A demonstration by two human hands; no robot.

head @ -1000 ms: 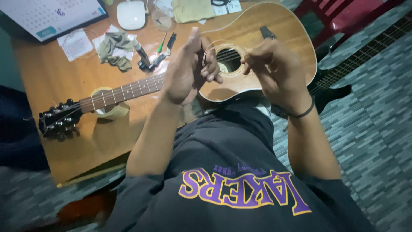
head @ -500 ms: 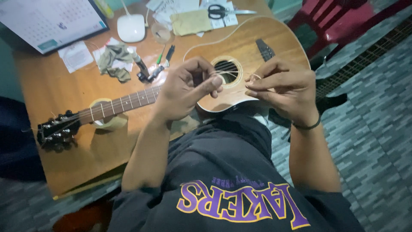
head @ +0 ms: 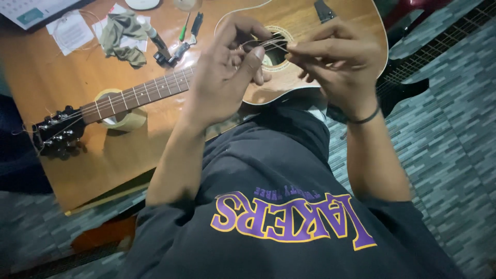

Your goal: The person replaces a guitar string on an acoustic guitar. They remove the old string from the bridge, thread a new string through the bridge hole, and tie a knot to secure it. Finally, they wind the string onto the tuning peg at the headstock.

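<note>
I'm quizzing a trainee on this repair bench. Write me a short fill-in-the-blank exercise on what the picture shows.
1. Both hands, left hand and right hand, pinch a thin ____ between them.
2. The guitar lies on a wooden ____.
3. Under the guitar's neck sits a roll of ____.
4. The right wrist wears a dark ____.

Missing words: string; table; tape; band

The hands are now seen closer and higher in view. The left hand (head: 227,72), flat and upright a second ago, is curled, its thumb pressed toward the fingers at 3 o'clock. The right hand (head: 336,62) has been drawn level with it, fingertips (head: 294,49) pinched. A thin string (head: 268,44), barely visible before, is now stretched taut between both hands, above the guitar (head: 289,88) soundhole. The table's far items have been carried toward 12 o'clock, some out of view.
</note>
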